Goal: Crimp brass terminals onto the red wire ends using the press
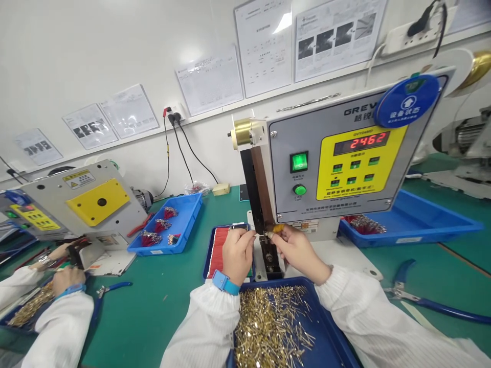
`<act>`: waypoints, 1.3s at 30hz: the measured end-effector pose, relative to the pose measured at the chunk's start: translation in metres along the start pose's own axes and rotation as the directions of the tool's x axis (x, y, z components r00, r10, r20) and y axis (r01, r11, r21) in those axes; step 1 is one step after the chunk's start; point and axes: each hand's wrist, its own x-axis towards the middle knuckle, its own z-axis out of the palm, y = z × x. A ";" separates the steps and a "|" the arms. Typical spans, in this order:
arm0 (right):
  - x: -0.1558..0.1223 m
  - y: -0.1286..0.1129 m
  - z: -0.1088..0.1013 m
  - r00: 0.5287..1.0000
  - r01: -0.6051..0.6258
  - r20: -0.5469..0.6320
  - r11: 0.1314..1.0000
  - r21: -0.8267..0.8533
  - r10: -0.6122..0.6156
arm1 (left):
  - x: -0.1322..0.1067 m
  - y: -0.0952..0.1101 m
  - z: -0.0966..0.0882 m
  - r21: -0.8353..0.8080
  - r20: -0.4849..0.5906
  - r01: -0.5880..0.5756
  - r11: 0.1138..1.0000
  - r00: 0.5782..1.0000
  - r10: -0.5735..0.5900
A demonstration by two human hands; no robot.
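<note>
Head view is showing two hands at one terminal crimping machine (326, 168), the left hand (238, 255) pinching one thin wire (251, 233), the right hand (295, 250) pinching one yellow wire bundle (279, 228), above one blue tray (330, 327) of brass terminals (270, 327).

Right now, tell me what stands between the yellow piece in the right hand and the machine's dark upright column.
Nothing visible does. The yellow piece, pinched in the right hand, sits right at the dark upright column, and the left hand's fingertips come in from the other side. The exact contact is too small to tell.
</note>
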 end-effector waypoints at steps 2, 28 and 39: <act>-0.001 0.003 0.001 0.999 0.035 -0.025 0.998 -0.047 -0.036 | 0.000 0.000 0.000 -0.016 0.015 -0.003 1.000 1.000 0.003; -0.001 0.008 0.003 0.997 0.073 -0.026 0.993 -0.094 -0.076 | 0.000 0.000 0.002 -0.016 0.037 -0.012 1.000 0.999 0.012; -0.001 0.007 0.003 0.996 0.068 -0.047 0.989 -0.129 -0.075 | 0.000 0.000 0.002 -0.046 0.048 0.012 0.999 0.999 -0.009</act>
